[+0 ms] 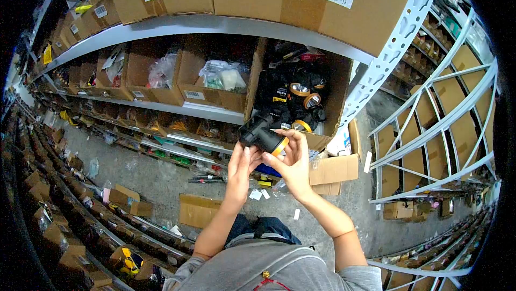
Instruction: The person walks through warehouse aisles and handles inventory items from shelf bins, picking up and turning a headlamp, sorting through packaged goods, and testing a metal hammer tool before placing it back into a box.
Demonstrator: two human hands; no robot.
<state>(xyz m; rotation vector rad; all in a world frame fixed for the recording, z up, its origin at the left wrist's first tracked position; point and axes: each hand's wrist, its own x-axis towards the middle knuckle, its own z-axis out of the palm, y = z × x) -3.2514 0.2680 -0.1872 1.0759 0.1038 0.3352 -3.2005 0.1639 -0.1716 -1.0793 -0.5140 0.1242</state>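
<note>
Both hands hold a black headlamp [262, 133] with an orange-yellow ring at its front end, just in front of the shelf. My left hand [241, 166] grips its darker rear end from below, fingers closed on it. Around the ringed end, my right hand [293, 162] has its thumb and fingers pressed. Directly behind sits an open cardboard box [336, 113] full of similar black lamps [300, 89], some with orange rims and shiny reflectors. The lamp's underside is hidden by my fingers.
Cardboard bins [209, 97] with bagged goods line the shelf to the left. Above, a barcoded box [258, 1] sits on the upper tier. A perforated white post [389, 38] stands at right. Flattened cardboard [199, 210] and paper scraps lie on the floor.
</note>
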